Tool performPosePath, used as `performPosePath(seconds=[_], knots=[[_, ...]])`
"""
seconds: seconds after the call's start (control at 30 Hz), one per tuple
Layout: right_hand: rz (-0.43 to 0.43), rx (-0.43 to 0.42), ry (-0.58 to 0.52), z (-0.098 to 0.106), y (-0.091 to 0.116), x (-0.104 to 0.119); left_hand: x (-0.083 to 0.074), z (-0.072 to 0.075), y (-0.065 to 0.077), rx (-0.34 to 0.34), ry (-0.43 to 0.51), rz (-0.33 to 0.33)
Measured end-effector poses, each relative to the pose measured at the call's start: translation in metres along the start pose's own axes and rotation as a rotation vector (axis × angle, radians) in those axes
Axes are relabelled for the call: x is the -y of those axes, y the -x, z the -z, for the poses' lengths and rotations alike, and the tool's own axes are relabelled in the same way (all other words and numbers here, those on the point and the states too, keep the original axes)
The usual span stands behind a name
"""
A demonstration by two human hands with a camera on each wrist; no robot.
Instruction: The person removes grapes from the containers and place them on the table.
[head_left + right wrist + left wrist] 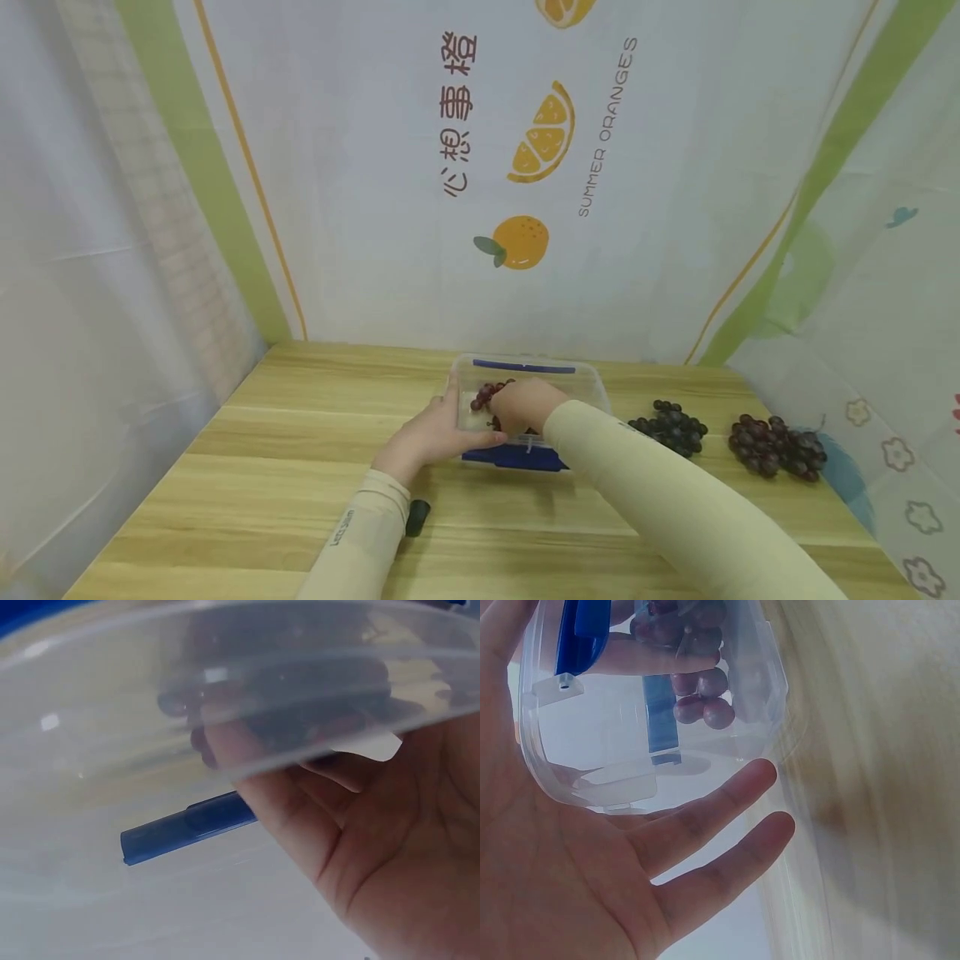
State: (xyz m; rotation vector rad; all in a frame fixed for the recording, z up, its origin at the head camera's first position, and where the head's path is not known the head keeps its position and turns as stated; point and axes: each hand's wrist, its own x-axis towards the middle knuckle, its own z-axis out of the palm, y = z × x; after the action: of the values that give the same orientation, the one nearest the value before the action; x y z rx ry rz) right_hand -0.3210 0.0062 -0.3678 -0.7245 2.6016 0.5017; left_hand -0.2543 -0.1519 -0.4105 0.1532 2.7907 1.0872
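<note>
A clear plastic box (592,387) with blue clips stands towards the back of the table. My left hand (431,429) rests against its left front corner, thumb along the front rim; in the left wrist view two fingers (727,877) stretch out straight beside the wall. My right hand (525,404) reaches down inside the box, fingers curled round a bunch of red grapes (487,393). Through the wall in the right wrist view, the thumb lies against the dark grapes (285,697); the other fingertips are hidden. Grapes (705,705) also show through the box in the left wrist view.
Right of the box lies a bunch of black grapes (675,429), partly behind the right sleeve. Farther right are more dark red grapes (776,446), near the table's right edge. A small dark object (417,517) is beside my left wrist. Printed curtains (375,250) surround the wooden table (300,467).
</note>
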Motion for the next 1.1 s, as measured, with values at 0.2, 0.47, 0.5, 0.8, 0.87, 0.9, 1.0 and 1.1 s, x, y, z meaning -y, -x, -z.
performPosePath(seconds=[0.2,0.47,0.5,0.8,0.87,0.9,1.0,1.1], knots=[[0.046,0.004,-0.029,-0.0008,-0.0032,-0.0048,0.0007,0.0002,0.0,0.003,-0.012,0.012],[0.088,0.016,-0.088,-0.0035,-0.0012,-0.0076,0.0028,-0.0003,0.0003,0.0,-0.008,0.007],[0.094,0.011,-0.087,-0.0034,-0.0005,-0.0073,0.0032,-0.0005,0.0003,-0.001,-0.006,0.008],[0.075,-0.026,-0.07,-0.0034,0.0008,-0.0057,0.0029,-0.0015,0.0015,0.001,-0.001,0.02],[0.077,-0.042,-0.06,-0.0039,0.0004,-0.0054,0.0021,-0.0018,0.0017,0.003,-0.001,0.02],[0.08,-0.045,-0.059,-0.0038,0.0006,-0.0052,0.0017,-0.0018,0.0017,0.002,-0.003,0.018],[0.087,-0.038,-0.045,-0.0034,0.0007,-0.0048,0.0005,-0.002,0.0015,0.001,-0.003,0.011],[0.062,-0.003,-0.072,-0.0047,0.0014,-0.0066,-0.0008,-0.0019,0.0014,-0.001,-0.004,0.006]])
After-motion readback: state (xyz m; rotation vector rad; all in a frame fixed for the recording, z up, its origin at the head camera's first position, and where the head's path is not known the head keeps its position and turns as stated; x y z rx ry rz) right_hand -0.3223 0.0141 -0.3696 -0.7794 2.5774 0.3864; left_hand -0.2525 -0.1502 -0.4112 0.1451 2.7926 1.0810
